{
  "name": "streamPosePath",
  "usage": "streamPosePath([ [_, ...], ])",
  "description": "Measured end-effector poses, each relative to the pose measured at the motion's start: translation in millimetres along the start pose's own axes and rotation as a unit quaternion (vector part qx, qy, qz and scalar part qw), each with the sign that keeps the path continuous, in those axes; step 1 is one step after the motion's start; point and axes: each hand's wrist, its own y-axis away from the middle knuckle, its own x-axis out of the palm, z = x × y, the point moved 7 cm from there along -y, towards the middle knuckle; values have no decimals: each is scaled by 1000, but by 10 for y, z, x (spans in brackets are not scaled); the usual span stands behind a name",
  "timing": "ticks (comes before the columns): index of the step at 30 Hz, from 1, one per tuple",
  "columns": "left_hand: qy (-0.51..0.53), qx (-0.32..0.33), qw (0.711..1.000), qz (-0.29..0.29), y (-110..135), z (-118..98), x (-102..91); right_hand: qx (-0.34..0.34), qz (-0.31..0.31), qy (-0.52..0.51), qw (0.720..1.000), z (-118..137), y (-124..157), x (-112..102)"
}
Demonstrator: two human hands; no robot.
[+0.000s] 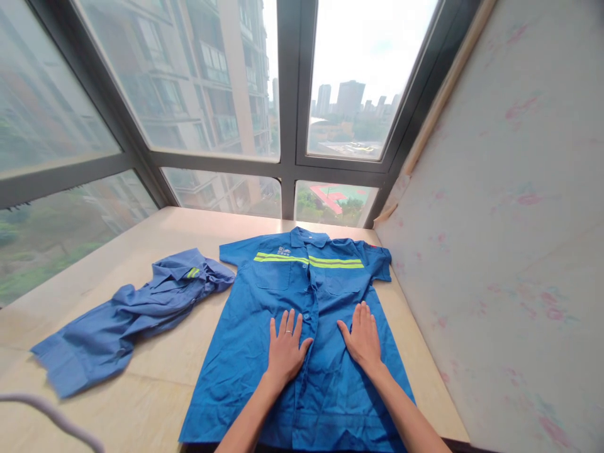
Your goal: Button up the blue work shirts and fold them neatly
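Observation:
A blue short-sleeved work shirt (245, 352) lies front side up, its collar towards the window and its hem near me. Yellow-green reflective stripes cross its chest, and buttons run down the middle. My left hand (286, 349) rests flat on the shirt just left of the button line, fingers spread, a ring on one finger. On the right half, below the chest pocket, my right hand (362, 336) lies flat with its thumb apart from the fingers. Neither hand grips the cloth. Wrinkles show in the fabric around both hands.
A second, crumpled blue garment (136, 314) lies left of the shirt on the pale wooden surface (155, 402). Dark-framed windows (287, 126) stand at the back. A floral-papered wall (509, 251) borders the right side. A grey-white cable (51, 415) curves at the lower left.

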Motion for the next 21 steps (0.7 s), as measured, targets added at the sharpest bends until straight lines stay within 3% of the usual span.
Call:
streamPosePath([
  [9,23,-12,1000,-11,-6,10,-22,19,38,18,999,-60,-46,24],
  [21,37,-18,999,-23,-27,5,-15,17,29,17,999,-91,-71,-36],
])
